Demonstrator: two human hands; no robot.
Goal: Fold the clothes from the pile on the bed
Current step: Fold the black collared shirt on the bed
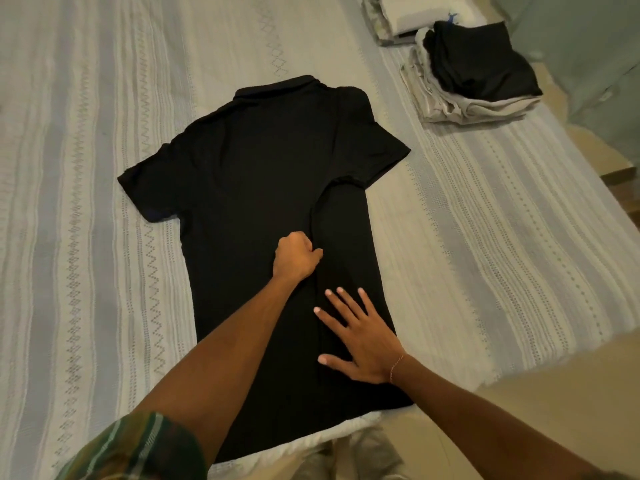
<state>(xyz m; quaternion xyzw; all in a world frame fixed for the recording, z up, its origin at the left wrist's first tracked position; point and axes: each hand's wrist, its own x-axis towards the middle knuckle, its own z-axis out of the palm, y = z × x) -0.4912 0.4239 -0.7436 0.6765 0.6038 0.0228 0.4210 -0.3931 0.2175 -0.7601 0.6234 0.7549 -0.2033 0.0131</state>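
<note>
While right hand (pixel 363 337) presses flat, left hand (pixel 296 256) grip pinches black shirt (pixel 252 168) mid-back.

Around your work: a covered bed, a floor, a wall.

You are looking down on a bed whose bedspread (pixel 104 133) is pale, with grey-blue stripes and woven zigzag and diamond bands running along its length. Past the bed's right edge you see a cream floor (pixel 540 407), lit warmer toward the lower right corner. In the upper right corner stands a grey-green wall (pixel 595 43), its paint flaking near the bottom. At the right edge of your view, just beside the bed, a small piece of something brown and boxy (pixel 623 188) shows; you cannot tell what it is.
</note>
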